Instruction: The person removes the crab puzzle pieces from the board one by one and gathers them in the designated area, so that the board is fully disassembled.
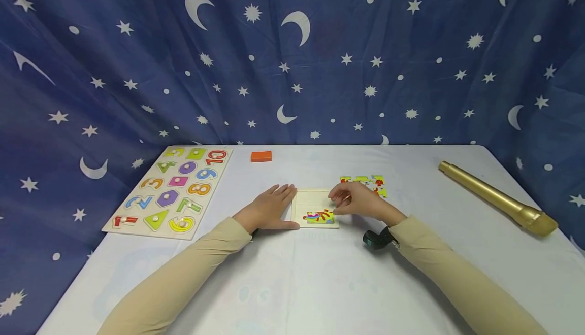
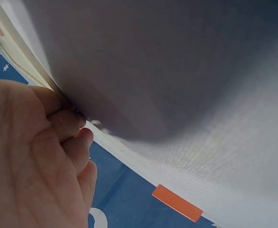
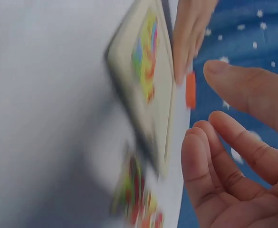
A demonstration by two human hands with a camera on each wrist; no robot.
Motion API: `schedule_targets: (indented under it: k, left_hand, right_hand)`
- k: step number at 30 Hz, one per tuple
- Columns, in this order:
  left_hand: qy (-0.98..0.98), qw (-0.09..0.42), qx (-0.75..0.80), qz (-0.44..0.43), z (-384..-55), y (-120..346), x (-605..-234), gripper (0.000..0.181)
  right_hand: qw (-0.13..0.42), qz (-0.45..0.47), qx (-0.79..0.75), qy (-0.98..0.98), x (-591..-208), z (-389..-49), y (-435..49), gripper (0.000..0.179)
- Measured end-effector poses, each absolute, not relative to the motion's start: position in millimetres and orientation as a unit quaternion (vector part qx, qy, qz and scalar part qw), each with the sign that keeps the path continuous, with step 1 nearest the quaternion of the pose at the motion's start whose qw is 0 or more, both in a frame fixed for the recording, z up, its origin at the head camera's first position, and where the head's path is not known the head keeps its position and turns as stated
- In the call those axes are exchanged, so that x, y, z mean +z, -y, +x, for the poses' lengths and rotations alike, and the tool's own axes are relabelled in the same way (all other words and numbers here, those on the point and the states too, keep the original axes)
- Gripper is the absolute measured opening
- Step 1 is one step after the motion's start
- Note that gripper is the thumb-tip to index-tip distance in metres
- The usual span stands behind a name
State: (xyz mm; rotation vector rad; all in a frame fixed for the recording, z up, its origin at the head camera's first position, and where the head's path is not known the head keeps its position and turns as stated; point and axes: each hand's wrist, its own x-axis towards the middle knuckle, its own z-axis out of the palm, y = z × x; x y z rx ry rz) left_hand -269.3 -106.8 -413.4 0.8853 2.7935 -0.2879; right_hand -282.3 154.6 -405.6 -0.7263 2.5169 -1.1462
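Note:
A small pale wooden puzzle tray (image 1: 313,198) lies on the white table. Joined colourful puzzle pieces (image 1: 319,216) sit in its near part. My left hand (image 1: 269,208) rests at the tray's left edge, thumb stretched along the near corner. In the left wrist view its fingertips (image 2: 84,137) are right at the tray's side. Over the right edge hovers my right hand (image 1: 361,200), hiding that part of the tray in the head view. The right wrist view shows its thumb and fingers (image 3: 196,156) apart, holding nothing. More puzzle pieces (image 1: 378,179) lie beyond it, partly covered.
A number-and-shape puzzle board (image 1: 183,193) lies at the left. An orange block (image 1: 261,157) sits near the back edge. On the right lies a long golden tube (image 1: 493,195) with a flared end. A blue star-patterned curtain (image 1: 320,86) hangs behind the table.

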Motion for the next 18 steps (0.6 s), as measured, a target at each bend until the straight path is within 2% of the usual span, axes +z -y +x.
schedule_targets:
  k: [6, 18]
  left_hand:
    - [-0.945, 0.096, -0.089, 0.299, -268, 107, -412, 0.097]
    - [-0.943, 0.096, -0.088, 0.306, -269, 108, -413, 0.096]
  right_hand:
    - [0.162, -0.295, -0.395, -0.854, -408, -276, -122, 0.033]
    - [0.134, -0.311, -0.322, -0.884, -418, -272, -103, 0.034]
